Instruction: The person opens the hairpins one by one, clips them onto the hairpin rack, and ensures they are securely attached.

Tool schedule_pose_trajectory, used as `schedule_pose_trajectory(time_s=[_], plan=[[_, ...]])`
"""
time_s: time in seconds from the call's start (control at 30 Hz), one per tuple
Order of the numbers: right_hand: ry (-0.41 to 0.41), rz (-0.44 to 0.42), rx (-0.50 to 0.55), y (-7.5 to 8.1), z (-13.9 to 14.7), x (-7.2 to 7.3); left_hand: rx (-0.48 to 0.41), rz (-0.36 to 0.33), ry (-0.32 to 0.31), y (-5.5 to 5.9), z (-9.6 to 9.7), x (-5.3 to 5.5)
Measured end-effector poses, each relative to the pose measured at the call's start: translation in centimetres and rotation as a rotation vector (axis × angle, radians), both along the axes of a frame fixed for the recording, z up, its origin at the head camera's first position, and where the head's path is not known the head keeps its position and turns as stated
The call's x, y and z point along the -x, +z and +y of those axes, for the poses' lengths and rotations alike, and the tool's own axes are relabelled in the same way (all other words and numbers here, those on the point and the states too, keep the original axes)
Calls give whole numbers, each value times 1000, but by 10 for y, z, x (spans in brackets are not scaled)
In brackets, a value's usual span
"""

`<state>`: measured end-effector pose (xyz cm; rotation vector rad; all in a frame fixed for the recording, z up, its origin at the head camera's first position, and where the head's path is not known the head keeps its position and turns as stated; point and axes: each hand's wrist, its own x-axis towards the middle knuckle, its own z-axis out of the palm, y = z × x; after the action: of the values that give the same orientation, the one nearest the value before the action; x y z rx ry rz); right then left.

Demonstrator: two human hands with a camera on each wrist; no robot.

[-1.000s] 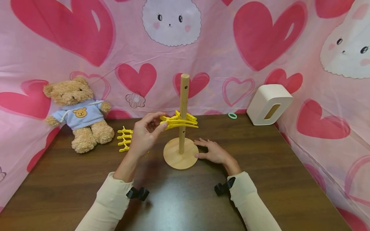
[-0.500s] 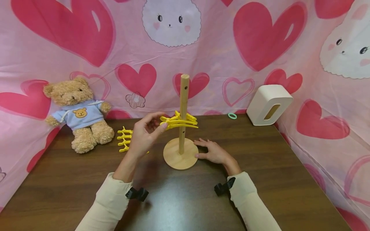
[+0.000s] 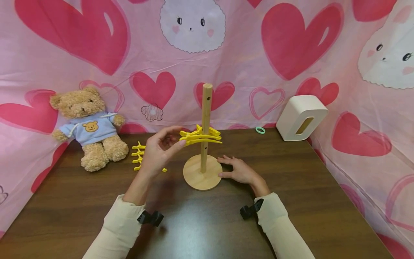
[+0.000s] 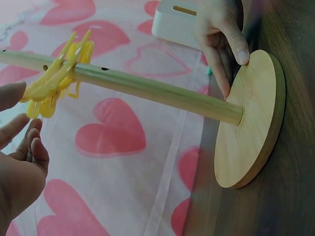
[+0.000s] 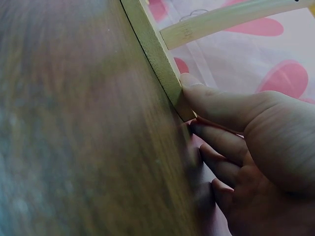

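A round wooden pole on a disc base, forming a wooden stand (image 3: 206,111), stands upright on the table. Yellow hair clips (image 3: 202,137) sit across the pole about midway up, their long prongs pointing right. My left hand (image 3: 158,151) is at the clips' handle ends. In the left wrist view its thumb tip overlaps one handle, and the other fingers (image 4: 15,129) are spread just below. My right hand (image 3: 240,170) rests at the right rim of the base, its thumb (image 5: 206,101) touching the edge and its fingers relaxed along the table.
More yellow clips (image 3: 138,156) lie in a row left of the stand, partly hidden by my left hand. A teddy bear (image 3: 92,126) sits at the back left. A white tissue box (image 3: 300,117) and a small green ring (image 3: 260,130) are at the back right.
My left hand has drawn back slightly to the left, its thumb loosening from the clips, which stay on the pole. My right hand has not moved.
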<state>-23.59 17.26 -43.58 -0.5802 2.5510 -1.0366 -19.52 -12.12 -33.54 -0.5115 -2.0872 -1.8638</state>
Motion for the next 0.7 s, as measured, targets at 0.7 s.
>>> schedule_pose_trajectory(time_s=[0.7], plan=[[7,10,6,0,0,0,48,13,70,-9,-33,-2]])
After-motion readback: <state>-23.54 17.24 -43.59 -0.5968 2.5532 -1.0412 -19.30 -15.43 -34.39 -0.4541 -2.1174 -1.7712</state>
